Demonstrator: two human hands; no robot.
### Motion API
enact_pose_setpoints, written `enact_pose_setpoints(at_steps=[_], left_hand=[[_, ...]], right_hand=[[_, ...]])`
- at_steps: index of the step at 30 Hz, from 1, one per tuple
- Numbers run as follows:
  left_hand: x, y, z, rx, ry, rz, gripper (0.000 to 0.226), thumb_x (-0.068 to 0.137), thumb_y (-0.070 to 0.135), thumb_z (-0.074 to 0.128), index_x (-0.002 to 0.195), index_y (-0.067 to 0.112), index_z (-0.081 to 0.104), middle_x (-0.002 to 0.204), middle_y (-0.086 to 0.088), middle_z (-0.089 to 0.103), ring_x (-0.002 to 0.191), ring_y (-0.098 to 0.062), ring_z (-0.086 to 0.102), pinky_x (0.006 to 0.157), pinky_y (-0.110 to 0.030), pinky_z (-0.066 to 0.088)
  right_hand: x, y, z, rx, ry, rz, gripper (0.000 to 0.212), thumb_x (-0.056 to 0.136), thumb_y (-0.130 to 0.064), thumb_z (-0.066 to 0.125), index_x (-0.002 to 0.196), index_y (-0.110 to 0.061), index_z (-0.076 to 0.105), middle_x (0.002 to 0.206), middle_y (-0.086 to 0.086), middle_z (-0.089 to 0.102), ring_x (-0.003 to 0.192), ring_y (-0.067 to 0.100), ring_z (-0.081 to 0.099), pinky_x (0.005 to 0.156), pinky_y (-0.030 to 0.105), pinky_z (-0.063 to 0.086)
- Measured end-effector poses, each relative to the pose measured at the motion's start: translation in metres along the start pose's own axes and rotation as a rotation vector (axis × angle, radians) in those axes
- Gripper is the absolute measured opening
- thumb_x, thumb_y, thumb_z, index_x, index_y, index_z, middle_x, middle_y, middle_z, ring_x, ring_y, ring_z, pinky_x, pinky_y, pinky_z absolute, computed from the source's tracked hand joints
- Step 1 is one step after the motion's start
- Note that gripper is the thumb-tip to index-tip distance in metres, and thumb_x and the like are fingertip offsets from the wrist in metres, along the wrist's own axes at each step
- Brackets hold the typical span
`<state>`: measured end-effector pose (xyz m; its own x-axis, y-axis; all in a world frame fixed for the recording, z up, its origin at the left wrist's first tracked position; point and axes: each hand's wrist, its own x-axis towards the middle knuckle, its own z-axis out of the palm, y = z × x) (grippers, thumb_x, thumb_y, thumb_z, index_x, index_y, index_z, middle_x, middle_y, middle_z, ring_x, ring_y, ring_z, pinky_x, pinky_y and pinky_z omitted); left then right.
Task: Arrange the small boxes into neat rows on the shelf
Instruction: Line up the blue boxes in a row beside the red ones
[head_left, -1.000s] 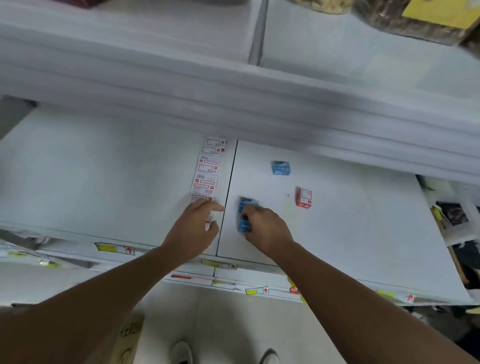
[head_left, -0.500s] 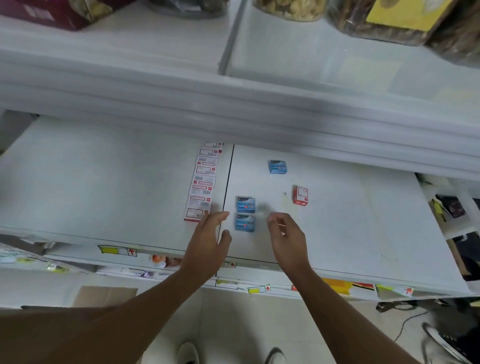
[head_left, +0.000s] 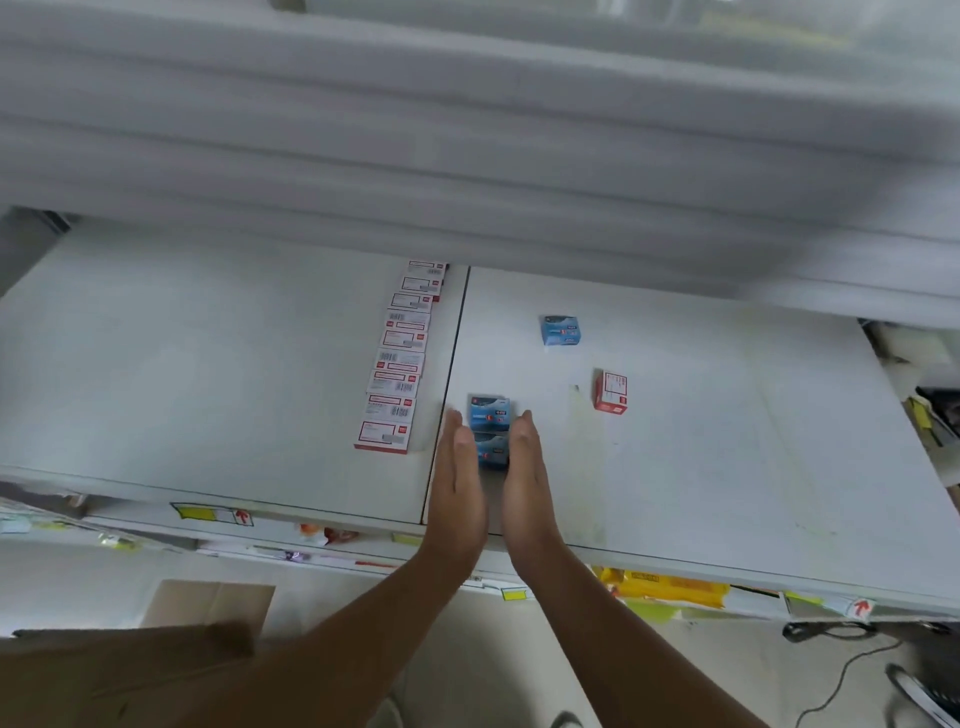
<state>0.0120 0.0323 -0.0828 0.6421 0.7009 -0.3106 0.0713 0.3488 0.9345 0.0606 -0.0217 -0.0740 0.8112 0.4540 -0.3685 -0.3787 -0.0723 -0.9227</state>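
Two small blue boxes lie one behind the other near the front of the white shelf. My left hand and my right hand stand on edge with straight fingers, pressing the pair from either side. A row of several red-and-white boxes runs front to back just left of the shelf seam. Farther back sits a lone blue box, and a single red box stands to the right of my hands.
The upper shelf's thick white edge overhangs the back. Price labels line the front lip. Below are yellow packets, a cardboard box and a black cable on the floor.
My right hand let go of the near blue box. Both hands then flattened and closed in on the two blue boxes from the sides.
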Motion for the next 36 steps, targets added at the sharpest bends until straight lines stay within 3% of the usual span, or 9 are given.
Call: enact_pose_setpoints(at_steps=[4, 8, 14, 18, 20, 22, 25, 30, 36], left_hand=[[0.018, 0.000, 0.001, 0.008, -0.022, -0.037, 0.094, 0.086, 0.091, 0.043, 0.160, 0.034, 0.039, 0.159, 0.006, 0.050, 0.143, -0.014, 0.052, 0.121, -0.048, 0.041], [0.025, 0.012, 0.005, -0.042, -0.015, -0.051, 0.058, 0.110, 0.058, 0.031, 0.153, 0.024, 0.051, 0.135, 0.005, 0.068, 0.122, -0.006, 0.067, 0.115, -0.038, 0.048], [0.034, 0.018, 0.003, 0.003, -0.019, -0.014, 0.052, 0.112, 0.051, 0.035, 0.150, 0.020, 0.053, 0.133, -0.003, 0.069, 0.123, -0.015, 0.068, 0.109, -0.039, 0.053], [0.039, 0.026, 0.004, 0.058, -0.070, 0.049, 0.043, 0.115, 0.039, 0.034, 0.139, 0.013, 0.058, 0.125, -0.007, 0.070, 0.118, -0.017, 0.070, 0.097, -0.028, 0.058], [0.041, 0.027, 0.001, 0.097, -0.071, 0.057, 0.038, 0.115, 0.034, 0.033, 0.134, 0.012, 0.058, 0.119, -0.004, 0.070, 0.114, -0.014, 0.070, 0.093, -0.026, 0.058], [0.041, 0.028, -0.006, 0.200, -0.074, 0.092, 0.047, 0.113, 0.045, 0.036, 0.140, 0.010, 0.052, 0.129, -0.007, 0.066, 0.122, -0.017, 0.067, 0.102, -0.038, 0.058], [0.038, 0.031, -0.021, 0.416, -0.082, 0.126, 0.065, 0.104, 0.064, 0.040, 0.154, 0.022, 0.043, 0.157, -0.001, 0.044, 0.139, -0.018, 0.054, 0.109, -0.044, 0.054], [0.026, 0.069, -0.042, 0.882, -0.149, 0.300, 0.059, 0.107, 0.058, 0.040, 0.161, 0.035, 0.033, 0.169, 0.011, 0.031, 0.156, -0.014, 0.028, 0.126, -0.044, 0.032], [-0.002, 0.131, -0.026, 1.290, -0.228, 0.351, 0.055, 0.107, 0.054, 0.040, 0.158, 0.034, 0.036, 0.164, 0.003, 0.043, 0.150, -0.020, 0.038, 0.119, -0.045, 0.042]], right_hand=[[0.014, -0.004, 0.001, 0.011, -0.002, -0.020, 0.051, 0.110, -0.054, 0.028, 0.148, -0.028, 0.052, 0.131, -0.005, 0.067, 0.111, -0.002, 0.067, 0.099, 0.020, 0.053], [0.020, -0.007, 0.001, -0.038, -0.009, -0.042, 0.042, 0.111, -0.049, 0.027, 0.129, -0.031, 0.059, 0.114, -0.012, 0.070, 0.098, -0.008, 0.068, 0.081, 0.009, 0.049], [0.031, -0.008, 0.004, -0.074, -0.043, -0.037, 0.044, 0.112, -0.047, 0.025, 0.130, -0.029, 0.061, 0.116, -0.011, 0.072, 0.104, -0.003, 0.069, 0.082, 0.010, 0.050], [0.036, -0.014, 0.004, -0.090, -0.041, -0.034, 0.041, 0.112, -0.047, 0.027, 0.127, -0.030, 0.061, 0.120, -0.007, 0.071, 0.106, -0.002, 0.069, 0.096, 0.020, 0.049], [0.035, -0.018, 0.000, -0.132, -0.039, -0.034, 0.040, 0.112, -0.048, 0.027, 0.128, -0.030, 0.059, 0.121, -0.010, 0.069, 0.106, -0.009, 0.066, 0.098, 0.016, 0.048], [0.029, -0.025, -0.007, -0.204, -0.034, -0.061, 0.044, 0.111, -0.053, 0.028, 0.138, -0.031, 0.056, 0.131, -0.019, 0.063, 0.117, -0.015, 0.058, 0.101, 0.008, 0.040], [0.017, -0.039, -0.028, -0.380, -0.003, -0.123, 0.052, 0.109, -0.054, 0.034, 0.154, -0.030, 0.047, 0.153, -0.015, 0.049, 0.140, -0.002, 0.042, 0.118, 0.021, 0.026], [-0.005, -0.074, -0.082, -0.754, -0.012, -0.210, 0.051, 0.109, -0.046, 0.044, 0.155, -0.024, 0.047, 0.159, -0.004, 0.047, 0.146, 0.008, 0.040, 0.118, 0.020, 0.022], [-0.025, -0.130, -0.127, -1.328, -0.142, -0.359, 0.055, 0.104, -0.050, 0.044, 0.154, -0.025, 0.046, 0.154, 0.004, 0.052, 0.138, 0.026, 0.050, 0.113, 0.037, 0.043]])
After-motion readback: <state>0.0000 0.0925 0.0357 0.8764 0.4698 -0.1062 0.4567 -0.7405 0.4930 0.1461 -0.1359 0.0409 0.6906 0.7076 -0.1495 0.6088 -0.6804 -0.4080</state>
